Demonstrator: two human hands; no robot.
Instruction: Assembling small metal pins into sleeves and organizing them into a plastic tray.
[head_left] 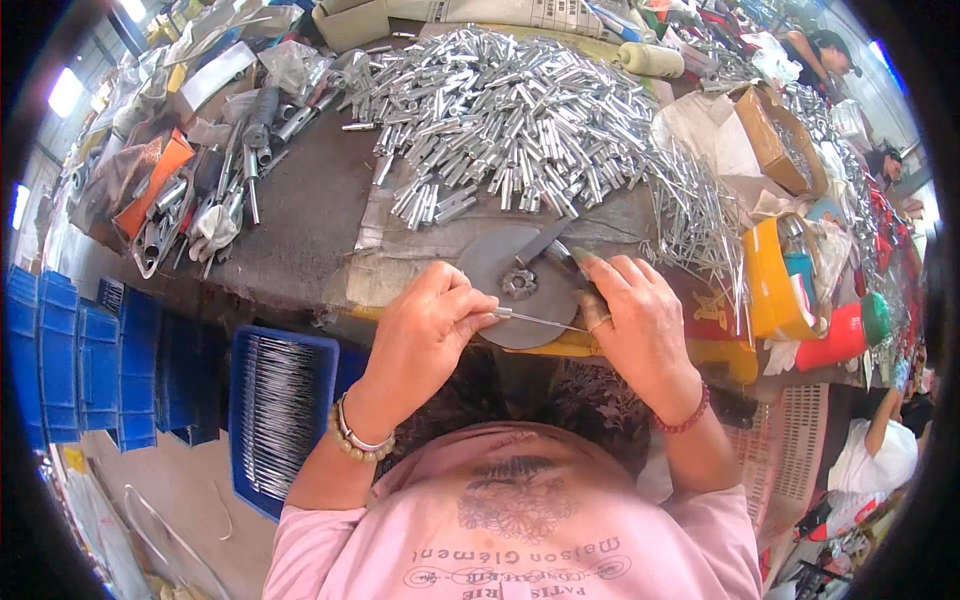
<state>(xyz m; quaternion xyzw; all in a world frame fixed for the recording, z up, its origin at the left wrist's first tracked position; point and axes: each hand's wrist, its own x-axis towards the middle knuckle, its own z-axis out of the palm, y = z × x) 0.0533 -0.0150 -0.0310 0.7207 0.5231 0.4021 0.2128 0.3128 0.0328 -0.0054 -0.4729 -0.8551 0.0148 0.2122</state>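
Note:
My left hand [430, 310] pinches a short silvery tube with a thin metal rod [545, 321] running out of it toward the right. Around a dark tool with a flat, tapered end [543, 243] the fingers of my right hand [640, 315] are closed. The rod's far end reaches the right fingertips; whether they grip it too is hidden. Beneath and between both hands lies a round grey disc [483, 262] with a small toothed metal piece [519, 284] at its middle.
A large heap of short metal tubes [510, 120] covers the back of the table, with thin rods [700, 215] piled at its right. A blue crate [333, 400] of rods stands lower left. Yellow [768, 280] and red containers [835, 338] sit at right. Other people work far right.

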